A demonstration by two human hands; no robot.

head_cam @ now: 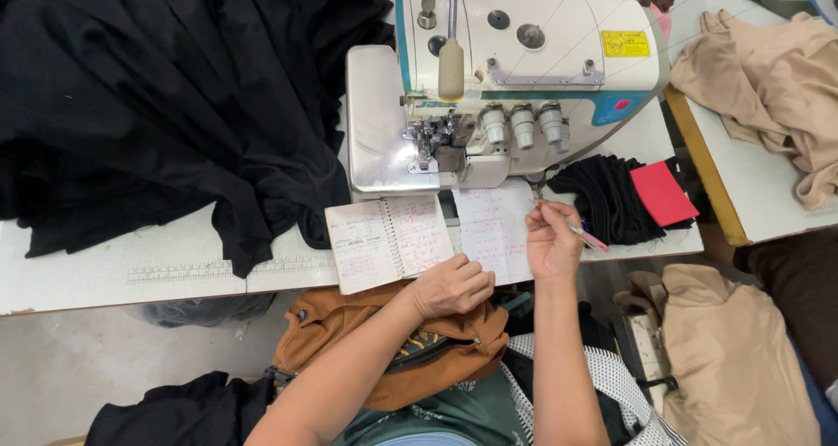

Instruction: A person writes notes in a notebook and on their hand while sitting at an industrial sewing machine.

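A white spiral-bound notebook (390,241) with red handwriting lies open at the front edge of the white surface (175,267), just in front of the white and teal overlock sewing machine (515,79). Beside the notebook, to its right, lies a loose white paper sheet (493,232), also covered in red writing and touching the machine's base.

The left hand (452,286) rests in a loose fist on the lower corner of the notebook's right page, fingers curled under, pressing on the paper and gripping nothing. The right hand (552,241) sits on the right edge of the loose sheet and pinches a slim pink pen (587,236) between thumb and fingers; the pen's free end points away to the right of the sheet.

Left of the sewing machine, a large heap of black fabric (166,97) covers much of the surface and drapes over its front edge. Right of the machine lies a small pile of folded black cloth (602,197) with a red rectangular piece (662,193) on top. Further right of the machine, on a separate white table (742,193) with a yellow edge, lies a crumpled beige garment (768,79). Below the notebook, in the person's lap, sits a brown canvas bag (401,350). More beige fabric (733,359) lies low to the right of the bag.
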